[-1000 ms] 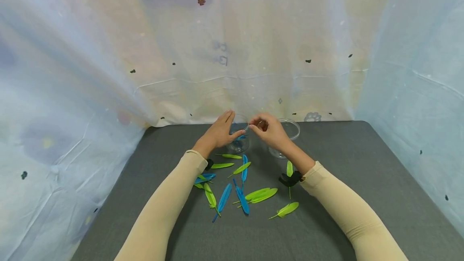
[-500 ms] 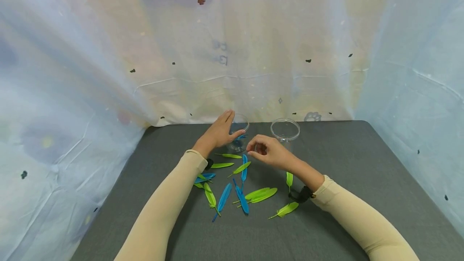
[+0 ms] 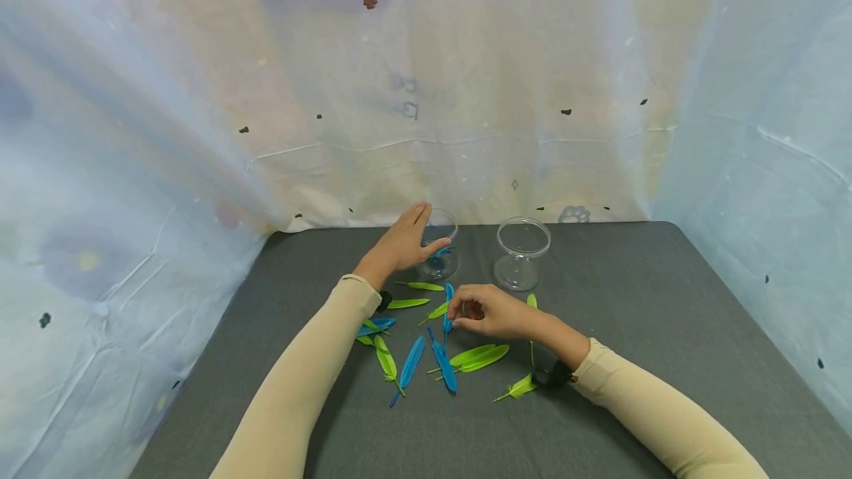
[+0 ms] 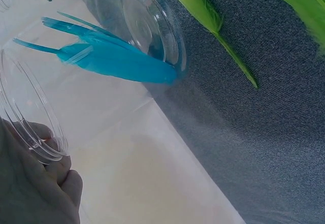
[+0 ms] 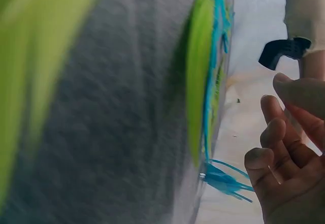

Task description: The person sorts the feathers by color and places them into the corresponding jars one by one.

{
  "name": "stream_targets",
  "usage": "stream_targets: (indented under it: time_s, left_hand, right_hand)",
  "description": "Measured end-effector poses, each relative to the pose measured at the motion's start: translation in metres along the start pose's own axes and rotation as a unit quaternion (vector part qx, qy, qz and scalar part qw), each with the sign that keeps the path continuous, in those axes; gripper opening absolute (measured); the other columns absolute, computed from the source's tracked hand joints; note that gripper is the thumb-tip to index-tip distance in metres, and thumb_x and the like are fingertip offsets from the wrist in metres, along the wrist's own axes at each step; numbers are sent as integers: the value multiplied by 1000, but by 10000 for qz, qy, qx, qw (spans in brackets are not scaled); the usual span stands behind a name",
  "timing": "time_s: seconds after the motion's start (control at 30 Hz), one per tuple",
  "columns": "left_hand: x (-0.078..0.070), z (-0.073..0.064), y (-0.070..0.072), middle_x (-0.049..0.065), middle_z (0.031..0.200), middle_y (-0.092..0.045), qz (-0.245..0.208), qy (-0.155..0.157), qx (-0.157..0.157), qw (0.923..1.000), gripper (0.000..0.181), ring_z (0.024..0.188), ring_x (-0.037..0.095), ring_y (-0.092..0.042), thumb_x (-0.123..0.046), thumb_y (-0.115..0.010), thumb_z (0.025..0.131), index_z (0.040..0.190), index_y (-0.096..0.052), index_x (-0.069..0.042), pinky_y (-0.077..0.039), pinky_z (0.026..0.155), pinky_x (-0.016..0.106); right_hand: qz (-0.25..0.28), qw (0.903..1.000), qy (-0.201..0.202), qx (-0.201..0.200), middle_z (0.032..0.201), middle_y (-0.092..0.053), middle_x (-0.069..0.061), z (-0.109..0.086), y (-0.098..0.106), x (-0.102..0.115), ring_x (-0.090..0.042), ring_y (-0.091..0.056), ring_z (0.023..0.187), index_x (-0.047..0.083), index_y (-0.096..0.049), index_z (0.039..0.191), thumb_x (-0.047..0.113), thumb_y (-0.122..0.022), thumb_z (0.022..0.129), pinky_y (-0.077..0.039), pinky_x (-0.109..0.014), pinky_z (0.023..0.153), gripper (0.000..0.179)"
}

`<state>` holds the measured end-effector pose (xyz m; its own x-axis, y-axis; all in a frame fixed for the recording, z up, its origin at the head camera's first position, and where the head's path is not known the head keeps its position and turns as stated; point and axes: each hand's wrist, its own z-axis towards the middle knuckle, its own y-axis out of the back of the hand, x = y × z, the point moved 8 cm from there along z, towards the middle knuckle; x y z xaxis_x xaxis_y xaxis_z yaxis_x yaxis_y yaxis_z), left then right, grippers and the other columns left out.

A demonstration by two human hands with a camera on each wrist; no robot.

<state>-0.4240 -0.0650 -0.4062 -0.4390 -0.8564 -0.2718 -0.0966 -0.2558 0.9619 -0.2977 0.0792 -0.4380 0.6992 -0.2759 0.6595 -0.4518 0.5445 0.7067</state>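
My left hand (image 3: pixel 399 244) holds a clear jar (image 3: pixel 444 270) by its rim at the back of the table, thumb on the near side. Inside that jar stand blue feathers (image 4: pixel 114 61), quills up in the left wrist view. Over the table, my right hand (image 3: pixel 498 313) hovers at a blue feather (image 3: pixel 449 293) with thumb and fingers apart, holding nothing. Part of this feather and of a green feather (image 3: pixel 436 311) crossing it is hidden by the fingers. In the right wrist view the fingers (image 5: pixel 259 158) are loosely bent.
A second clear jar (image 3: pixel 518 273) stands to the right of the held one. Several green and blue feathers lie scattered nearer me, among them a green feather (image 3: pixel 489 358) and a blue feather (image 3: pixel 411 363). A patterned curtain (image 3: pixel 466 94) hangs behind the grey table (image 3: pixel 632 301).
My right hand has left the rim of the left jar and come down toward me to the blue feather. The right jar is now unobstructed. My left hand has stayed put.
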Motion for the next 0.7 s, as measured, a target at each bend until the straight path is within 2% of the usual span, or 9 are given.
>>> stream_targets:
  time_s: [0.3,0.47,0.7]
  left_hand:
    - [1,-1,0,12,181,-3,-39,-7,43,10000,100,168,29,-2,-70,-47,107,174,-4,-9,-12,135,47]
    - [1,-3,-2,10,181,-1,-95,-6,89,9999,100,168,29,-2,-70,-47,107,174,-4,-9,-11,135,48]
    - [-1,-3,1,10,181,-2,-53,-31,19,10000,100,168,28,-2,-71,-46,107,174,-5,-9,-10,135,45]
  right_hand:
    - [-62,9990,-18,435,104,-68,2,1,-17,0,-2,-51,71,7,-74,112,8,-75,103,-51,-23,66,10]
    - [-154,9972,-196,706,107,-68,0,3,-26,-2,0,-49,71,10,-77,113,9,-75,103,-50,-23,68,11]
    - [-426,9924,-348,1099,106,-68,-3,9,-34,-4,-1,-54,79,12,-77,115,12,-78,101,-52,-23,72,14]
